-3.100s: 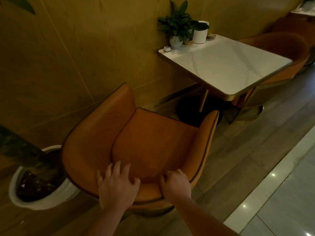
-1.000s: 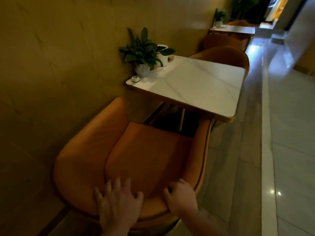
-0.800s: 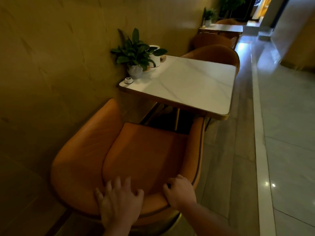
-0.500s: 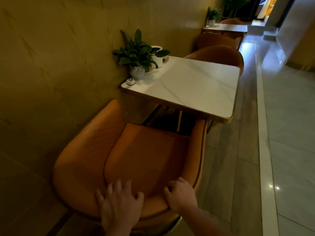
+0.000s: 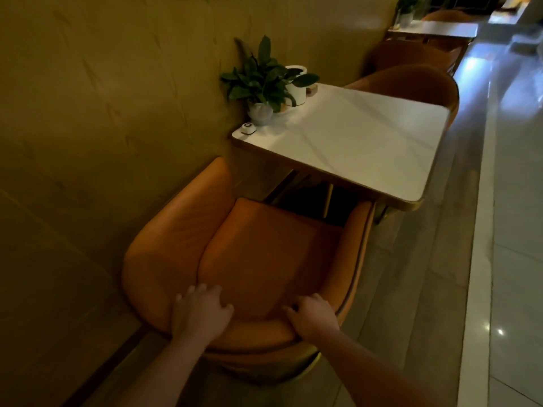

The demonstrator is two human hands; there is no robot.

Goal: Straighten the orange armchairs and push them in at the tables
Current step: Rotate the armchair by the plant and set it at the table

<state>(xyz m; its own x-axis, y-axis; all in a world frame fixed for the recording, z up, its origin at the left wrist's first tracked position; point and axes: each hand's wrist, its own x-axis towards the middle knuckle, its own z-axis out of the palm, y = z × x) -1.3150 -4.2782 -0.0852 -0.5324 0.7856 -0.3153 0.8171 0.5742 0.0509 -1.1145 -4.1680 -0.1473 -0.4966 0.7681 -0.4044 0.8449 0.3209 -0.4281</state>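
Note:
An orange armchair (image 5: 264, 254) stands in front of me, facing a white marble-topped table (image 5: 361, 142), its right arm tucked under the table's near edge. My left hand (image 5: 199, 312) lies over the top of the backrest with its fingers curled over the rim. My right hand (image 5: 311, 317) grips the same rim further right. A second orange armchair (image 5: 411, 83) sits at the table's far side, with another (image 5: 411, 54) behind it.
The wall (image 5: 102, 113) runs close along the chair's left side. On the table stand a potted plant (image 5: 261, 80), a white cup (image 5: 296, 89) and a small round call button (image 5: 248, 128). A further table (image 5: 440, 27) lies beyond. Pale tiled floor (image 5: 514, 201) stretches on the right.
The armchair has turned from angled to square with the table and slid forward, its right arm now under the table edge. Both hands stay on the backrest rim.

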